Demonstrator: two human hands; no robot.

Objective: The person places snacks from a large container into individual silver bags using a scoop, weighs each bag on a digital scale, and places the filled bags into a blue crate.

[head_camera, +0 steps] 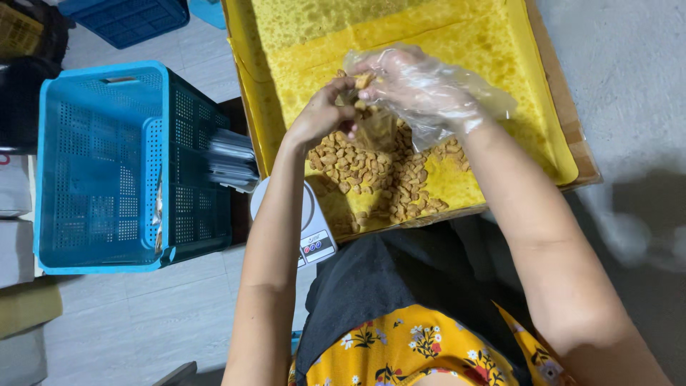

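Bare left hand (321, 114) pinches small clear plastic pouch (374, 129); plastic-gloved right hand (411, 82) grips brown snack pieces (364, 80). Risk: narrow mouth, pieces spilling onto yellow oily paper (500, 64).

We see a thin, glossy, crinkled clear plastic glove (436, 93) over our right hand (407, 82). The yellow paper (493, 43) lining the cardboard tray (572, 121) looks matt and grease-mottled. The blue crate (100, 171) is perforated hard plastic; the floor tiles (143, 314) are smooth.
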